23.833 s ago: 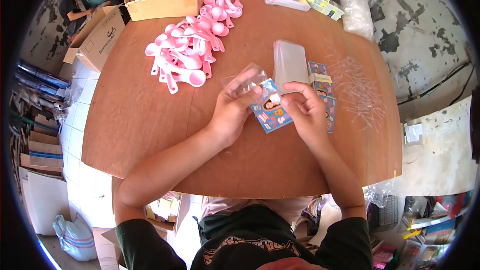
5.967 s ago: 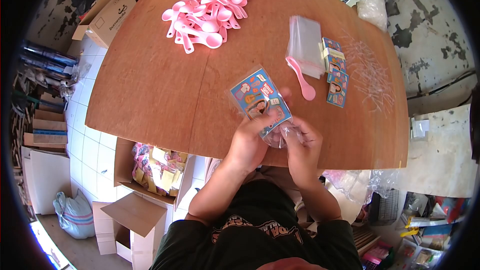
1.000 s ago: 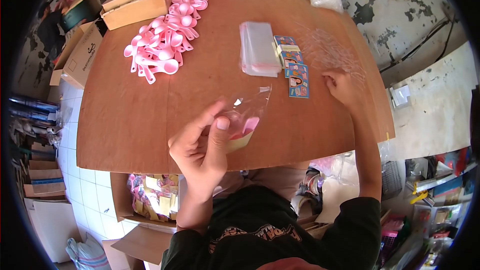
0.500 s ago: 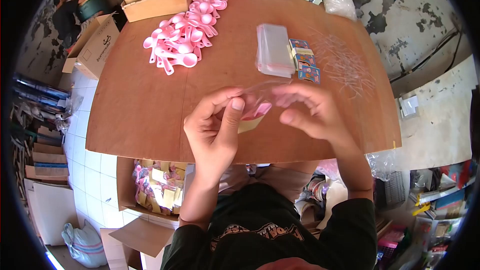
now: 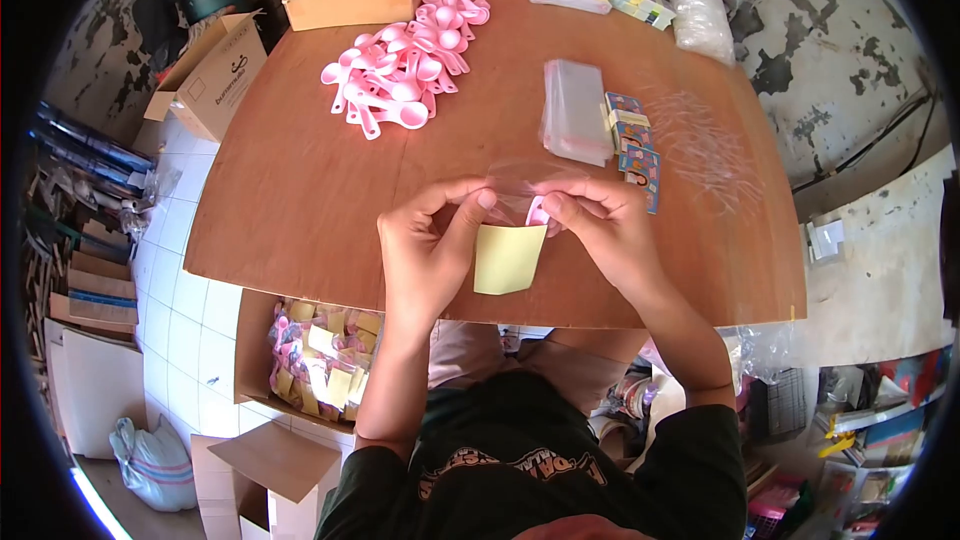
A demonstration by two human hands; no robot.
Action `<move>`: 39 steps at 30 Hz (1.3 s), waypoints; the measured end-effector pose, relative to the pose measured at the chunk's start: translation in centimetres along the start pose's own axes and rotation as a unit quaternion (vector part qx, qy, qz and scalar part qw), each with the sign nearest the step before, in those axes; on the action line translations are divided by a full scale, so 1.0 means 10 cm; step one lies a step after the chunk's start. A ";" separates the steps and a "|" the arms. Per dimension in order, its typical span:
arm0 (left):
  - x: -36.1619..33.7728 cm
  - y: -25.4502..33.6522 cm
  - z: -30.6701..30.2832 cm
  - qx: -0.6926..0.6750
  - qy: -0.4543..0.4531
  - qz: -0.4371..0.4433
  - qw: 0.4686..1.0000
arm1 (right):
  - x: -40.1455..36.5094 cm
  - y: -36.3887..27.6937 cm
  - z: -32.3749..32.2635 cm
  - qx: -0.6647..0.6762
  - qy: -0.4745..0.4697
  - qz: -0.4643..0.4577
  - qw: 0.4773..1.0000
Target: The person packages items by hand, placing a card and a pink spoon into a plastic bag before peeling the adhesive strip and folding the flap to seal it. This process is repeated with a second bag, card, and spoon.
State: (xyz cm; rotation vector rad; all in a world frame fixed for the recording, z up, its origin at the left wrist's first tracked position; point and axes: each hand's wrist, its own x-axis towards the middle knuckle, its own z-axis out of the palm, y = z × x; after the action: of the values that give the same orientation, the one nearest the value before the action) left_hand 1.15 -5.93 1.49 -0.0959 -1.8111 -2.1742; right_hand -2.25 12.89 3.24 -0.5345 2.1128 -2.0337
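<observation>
Between my hands is a clear plastic bag [image 5: 515, 180], pinched at both sides above the table. A plain yellow card [image 5: 508, 262] hangs at its lower part, with a bit of a pink spoon [image 5: 538, 210] showing beside it. My left hand [image 5: 425, 240] grips the bag's left side between thumb and fingers. Thumb and fingers of my right hand [image 5: 612, 225] close on the right side, right by the pink piece. Beyond them lie a stack of clear bags [image 5: 577, 110], banded printed cards [image 5: 630, 130] and a heap of pink spoons [image 5: 405, 80].
Thin clear strips [image 5: 708, 150] are scattered on the table's right. A closed cardboard box [image 5: 350, 5] stands at the back left. Below the front edge, an open carton [image 5: 250, 360] holds packed bags. One person [image 5: 160, 15] sits far left.
My right hand has come in to the bag and closed on its right side. The yellow card has turned to face me more fully. The view has shifted slightly.
</observation>
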 end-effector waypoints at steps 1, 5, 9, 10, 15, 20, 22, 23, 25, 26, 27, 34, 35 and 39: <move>0.02 -0.05 -0.01 0.015 0.005 0.014 1.000 | 0.03 0.03 0.00 0.002 0.006 -0.021 1.000; 0.07 -0.13 -0.06 0.055 0.015 0.035 0.998 | 0.08 0.17 -0.02 0.015 0.002 -0.051 0.999; 0.08 -0.17 -0.12 0.063 -0.003 0.029 0.998 | 0.10 0.25 -0.06 0.038 -0.012 -0.013 0.999; 0.08 -0.20 -0.14 0.079 -0.014 0.035 0.996 | 0.11 0.26 -0.07 0.039 -0.027 -0.015 0.999; 0.08 -0.26 -0.18 0.079 -0.042 0.012 0.996 | 0.17 0.38 -0.16 0.052 -0.074 -0.016 0.996; 0.11 -0.34 -0.18 0.057 -0.066 0.025 0.996 | 0.22 0.43 -0.23 -0.039 -0.127 -0.093 0.987; 0.11 -0.35 -0.18 0.040 -0.068 0.018 0.997 | 0.22 0.44 -0.23 -0.026 -0.126 -0.101 0.987; 0.11 -0.35 -0.18 0.021 -0.068 0.011 0.997 | 0.23 0.45 -0.23 -0.014 -0.127 -0.110 0.986; 0.10 -0.35 -0.19 0.009 -0.064 0.000 0.998 | 0.22 0.45 -0.22 -0.020 -0.126 -0.116 0.985; 0.09 -0.35 -0.19 -0.005 -0.057 -0.010 0.998 | 0.21 0.45 -0.22 -0.027 -0.128 -0.123 0.984; 0.08 -0.34 -0.20 -0.004 -0.057 -0.014 0.998 | 0.20 0.45 -0.21 -0.025 -0.128 -0.120 0.984; 0.06 -0.35 -0.18 -0.021 -0.055 -0.023 0.998 | 0.22 0.44 -0.15 -0.037 -0.126 -0.147 0.980; 0.06 -0.35 -0.17 -0.014 -0.044 -0.032 0.998 | 0.23 0.45 -0.12 -0.035 -0.124 -0.164 0.978; 0.08 -0.36 -0.21 0.019 -0.051 -0.018 0.998 | 0.18 0.44 -0.08 -0.015 -0.106 -0.099 0.989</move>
State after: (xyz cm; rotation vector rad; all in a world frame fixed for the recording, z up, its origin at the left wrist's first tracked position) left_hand -0.27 -7.53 -2.10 -0.1691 -1.9238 -2.1953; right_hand -4.80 13.04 -0.83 -0.9553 2.0364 -1.9424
